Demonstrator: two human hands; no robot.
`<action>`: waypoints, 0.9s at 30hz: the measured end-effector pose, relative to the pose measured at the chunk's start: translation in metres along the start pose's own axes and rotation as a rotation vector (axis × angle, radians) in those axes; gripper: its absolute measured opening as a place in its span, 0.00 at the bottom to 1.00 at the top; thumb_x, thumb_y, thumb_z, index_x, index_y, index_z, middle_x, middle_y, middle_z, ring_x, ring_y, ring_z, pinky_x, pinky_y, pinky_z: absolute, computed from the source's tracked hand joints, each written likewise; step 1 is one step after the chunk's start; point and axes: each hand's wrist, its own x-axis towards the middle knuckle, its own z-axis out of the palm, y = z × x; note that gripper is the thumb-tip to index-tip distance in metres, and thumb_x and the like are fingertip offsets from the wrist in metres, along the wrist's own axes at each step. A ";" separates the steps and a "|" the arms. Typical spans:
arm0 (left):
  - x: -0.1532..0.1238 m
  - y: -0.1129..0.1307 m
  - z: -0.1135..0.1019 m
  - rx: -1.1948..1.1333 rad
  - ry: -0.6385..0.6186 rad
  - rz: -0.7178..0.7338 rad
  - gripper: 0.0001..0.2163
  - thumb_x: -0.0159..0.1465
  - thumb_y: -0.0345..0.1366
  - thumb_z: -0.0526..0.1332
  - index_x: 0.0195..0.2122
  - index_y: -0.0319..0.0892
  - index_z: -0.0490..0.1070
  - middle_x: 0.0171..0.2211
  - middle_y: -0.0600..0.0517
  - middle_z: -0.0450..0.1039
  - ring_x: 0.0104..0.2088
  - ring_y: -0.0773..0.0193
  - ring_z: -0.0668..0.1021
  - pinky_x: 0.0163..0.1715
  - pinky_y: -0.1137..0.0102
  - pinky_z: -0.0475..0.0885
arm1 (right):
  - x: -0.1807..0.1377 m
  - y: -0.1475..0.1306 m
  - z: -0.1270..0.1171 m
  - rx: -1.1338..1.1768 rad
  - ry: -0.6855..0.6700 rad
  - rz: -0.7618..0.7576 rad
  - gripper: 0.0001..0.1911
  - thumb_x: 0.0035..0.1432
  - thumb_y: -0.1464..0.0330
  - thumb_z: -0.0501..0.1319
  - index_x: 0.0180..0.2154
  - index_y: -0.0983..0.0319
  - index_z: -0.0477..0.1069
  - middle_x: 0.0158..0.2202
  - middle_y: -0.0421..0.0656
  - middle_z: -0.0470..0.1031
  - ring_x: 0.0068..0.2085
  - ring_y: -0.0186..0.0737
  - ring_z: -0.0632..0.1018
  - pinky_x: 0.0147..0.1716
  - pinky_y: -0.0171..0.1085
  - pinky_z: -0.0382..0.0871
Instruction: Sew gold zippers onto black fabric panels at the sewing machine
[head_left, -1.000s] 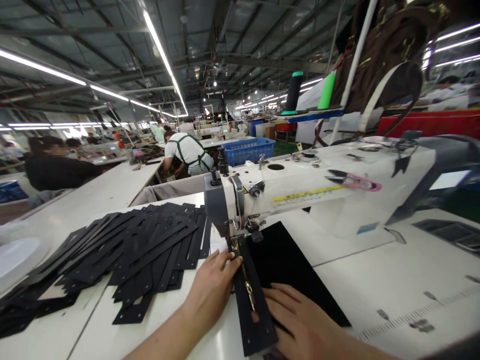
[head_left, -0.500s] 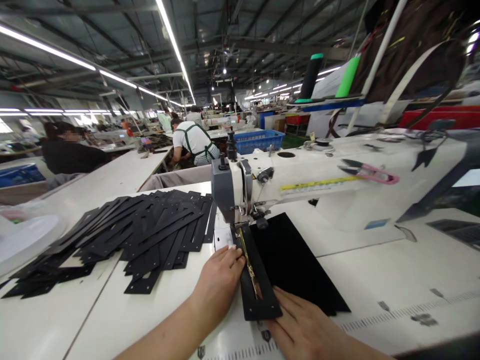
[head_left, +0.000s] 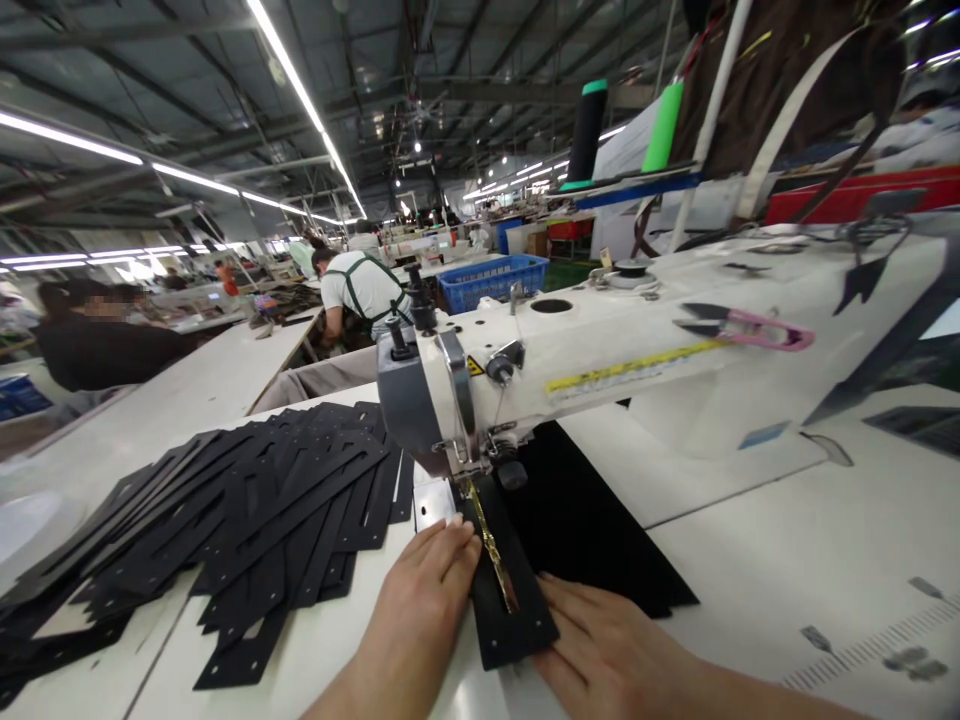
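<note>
A black slotted strip with small corner holes lies lengthwise under the presser foot of a sewing machine. Gold zipper teeth show through its slot. On the strip's left edge, my left hand presses with bent fingers held close together. My right hand holds the near right edge, its fingertips partly hidden at the strip. Beneath and to the right spreads a larger black panel, partly under the machine arm.
Many similar black slotted strips are piled on the left of the table. The white sewing machine spans the right, with pink-handled thread snips on its arm. A blue crate and a bent-over co-worker are beyond.
The view has shifted, bringing the machine and pile closer. Both hands stay at the strip, which still lies under the presser foot; any feed movement is too small to tell.
</note>
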 end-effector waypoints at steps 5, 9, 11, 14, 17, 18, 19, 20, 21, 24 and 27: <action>0.005 -0.008 0.006 -0.027 0.001 -0.030 0.12 0.65 0.25 0.46 0.43 0.36 0.67 0.38 0.45 0.73 0.41 0.59 0.75 0.42 0.63 0.73 | 0.012 0.008 0.001 0.017 0.016 -0.003 0.18 0.57 0.80 0.46 0.28 0.67 0.74 0.31 0.49 0.76 0.36 0.43 0.76 0.41 0.36 0.71; 0.006 -0.015 0.013 -0.075 -0.064 -0.090 0.11 0.62 0.25 0.49 0.42 0.38 0.67 0.37 0.45 0.70 0.39 0.59 0.74 0.38 0.64 0.74 | 0.019 0.017 0.001 0.007 -0.021 -0.048 0.19 0.58 0.79 0.45 0.28 0.68 0.73 0.30 0.49 0.75 0.36 0.43 0.74 0.40 0.37 0.70; 0.006 -0.019 0.016 -0.097 -0.088 -0.122 0.10 0.61 0.25 0.51 0.41 0.38 0.67 0.37 0.45 0.69 0.39 0.59 0.74 0.39 0.64 0.73 | 0.019 0.021 0.002 0.008 -0.059 -0.058 0.18 0.59 0.79 0.45 0.29 0.68 0.73 0.31 0.49 0.74 0.35 0.43 0.74 0.40 0.37 0.70; 0.004 -0.021 0.019 -0.082 -0.140 -0.173 0.12 0.59 0.23 0.51 0.41 0.39 0.67 0.38 0.46 0.69 0.41 0.59 0.73 0.40 0.64 0.73 | 0.016 0.023 0.003 0.037 -0.080 -0.048 0.16 0.59 0.78 0.46 0.32 0.68 0.72 0.33 0.49 0.74 0.37 0.42 0.73 0.39 0.37 0.69; 0.000 -0.020 0.020 -0.030 -0.173 -0.140 0.17 0.56 0.21 0.50 0.46 0.39 0.65 0.43 0.45 0.69 0.47 0.57 0.71 0.45 0.62 0.71 | 0.016 0.022 0.002 0.087 -0.120 0.031 0.11 0.59 0.76 0.50 0.34 0.66 0.70 0.34 0.46 0.74 0.38 0.41 0.72 0.40 0.37 0.67; -0.002 -0.019 0.019 -0.009 -0.174 -0.124 0.19 0.56 0.21 0.50 0.48 0.38 0.64 0.45 0.44 0.69 0.49 0.57 0.70 0.47 0.61 0.69 | 0.018 0.021 0.002 0.086 -0.133 0.080 0.09 0.58 0.76 0.51 0.34 0.64 0.70 0.33 0.45 0.73 0.38 0.41 0.72 0.40 0.38 0.66; -0.003 -0.017 0.018 0.011 -0.169 -0.121 0.20 0.55 0.20 0.50 0.49 0.38 0.63 0.46 0.43 0.68 0.50 0.56 0.69 0.48 0.60 0.68 | 0.022 0.021 0.001 0.070 -0.147 0.140 0.08 0.57 0.75 0.52 0.34 0.63 0.70 0.33 0.45 0.73 0.38 0.42 0.71 0.41 0.40 0.65; -0.003 -0.016 0.017 0.021 -0.172 -0.133 0.21 0.55 0.20 0.50 0.49 0.38 0.64 0.47 0.43 0.68 0.50 0.56 0.69 0.49 0.59 0.67 | 0.026 0.022 0.001 0.046 -0.165 0.207 0.07 0.56 0.75 0.53 0.33 0.63 0.69 0.33 0.45 0.72 0.39 0.43 0.71 0.42 0.42 0.64; -0.003 -0.014 0.015 0.019 -0.179 -0.163 0.21 0.54 0.20 0.50 0.49 0.38 0.64 0.47 0.43 0.68 0.50 0.55 0.69 0.50 0.58 0.67 | 0.031 0.024 0.001 0.027 -0.187 0.275 0.06 0.54 0.75 0.55 0.33 0.63 0.69 0.34 0.46 0.72 0.40 0.44 0.71 0.42 0.43 0.64; 0.000 -0.008 0.009 -0.027 -0.188 -0.271 0.22 0.52 0.20 0.50 0.48 0.40 0.66 0.46 0.45 0.69 0.48 0.56 0.71 0.51 0.57 0.65 | 0.049 0.036 0.003 0.123 -0.295 0.401 0.10 0.45 0.76 0.59 0.34 0.65 0.69 0.37 0.48 0.71 0.39 0.44 0.71 0.38 0.39 0.65; 0.003 -0.003 0.005 -0.062 -0.154 -0.312 0.22 0.51 0.20 0.50 0.47 0.39 0.67 0.44 0.45 0.69 0.46 0.56 0.70 0.51 0.56 0.64 | 0.062 0.052 0.006 0.291 -0.375 0.383 0.06 0.43 0.77 0.58 0.28 0.65 0.69 0.29 0.43 0.73 0.29 0.37 0.73 0.27 0.31 0.64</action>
